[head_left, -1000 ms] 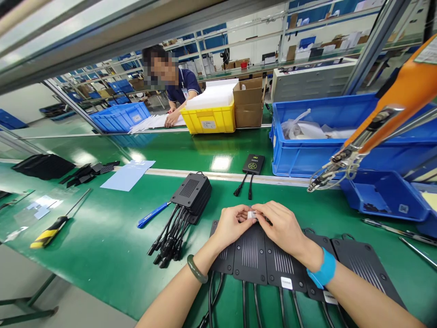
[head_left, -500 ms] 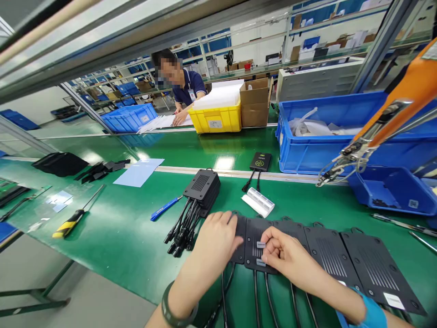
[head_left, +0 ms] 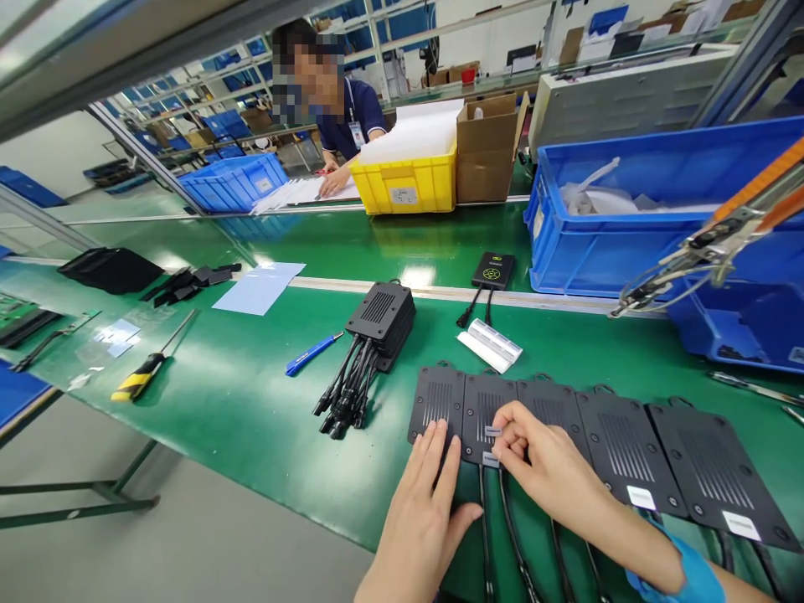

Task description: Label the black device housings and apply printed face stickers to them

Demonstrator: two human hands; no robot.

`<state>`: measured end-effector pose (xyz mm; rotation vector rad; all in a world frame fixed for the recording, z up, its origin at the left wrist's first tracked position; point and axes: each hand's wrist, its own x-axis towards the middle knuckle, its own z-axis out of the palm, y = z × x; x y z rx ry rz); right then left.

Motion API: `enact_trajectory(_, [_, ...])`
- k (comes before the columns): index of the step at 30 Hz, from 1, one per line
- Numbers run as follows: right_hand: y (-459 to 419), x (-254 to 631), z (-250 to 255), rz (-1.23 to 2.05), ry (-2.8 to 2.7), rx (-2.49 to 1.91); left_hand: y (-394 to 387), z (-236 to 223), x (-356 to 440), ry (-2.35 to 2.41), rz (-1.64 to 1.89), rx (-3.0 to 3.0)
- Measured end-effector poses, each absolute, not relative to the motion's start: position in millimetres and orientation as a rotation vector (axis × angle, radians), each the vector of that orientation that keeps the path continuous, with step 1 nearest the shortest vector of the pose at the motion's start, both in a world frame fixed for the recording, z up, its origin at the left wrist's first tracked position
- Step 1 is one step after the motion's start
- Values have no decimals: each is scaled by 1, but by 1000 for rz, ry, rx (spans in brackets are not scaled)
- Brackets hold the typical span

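Observation:
A row of several flat black finned modules (head_left: 619, 440) with cables lies overlapped along the near edge of the green bench. My left hand (head_left: 422, 511) rests flat, fingers stretched out, on the lower edge of the leftmost module (head_left: 436, 402). My right hand (head_left: 543, 469) is curled, its fingertips pinching a small white label (head_left: 493, 432) against the second module (head_left: 483, 414). Modules further right carry white labels (head_left: 641, 497) at their lower edges. A white label strip (head_left: 490, 343) lies just behind the row.
A stack of black modules with bundled cables (head_left: 377, 322), a blue pen (head_left: 312, 353), a yellow-black screwdriver (head_left: 147, 371) and a small black unit (head_left: 492, 271) lie on the bench. Blue bins (head_left: 653, 243) stand right. An orange hanging tool (head_left: 709, 243) juts in. A person works behind a yellow bin (head_left: 405, 188).
Both hands came down from holding a label above the modules. The left hand now lies flat on the leftmost module and the right presses a label on the second. The view tilted down.

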<state>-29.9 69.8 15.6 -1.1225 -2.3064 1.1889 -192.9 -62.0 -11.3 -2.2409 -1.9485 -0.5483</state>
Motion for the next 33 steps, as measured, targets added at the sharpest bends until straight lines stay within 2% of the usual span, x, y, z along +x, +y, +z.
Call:
enact_trajectory(6, [70, -30, 17, 1140, -2328, -1143, -65, -10, -183, -1893, -640, -2322])
enact_trajectory(26, [71, -27, 19, 1153, -2326, -1066, -57, -4, -172, -1786, -498, -2217])
enact_trajectory(33, [83, -24, 40, 1156, -2205, -1003, -51, 5, -166, -1840, -418, -2190])
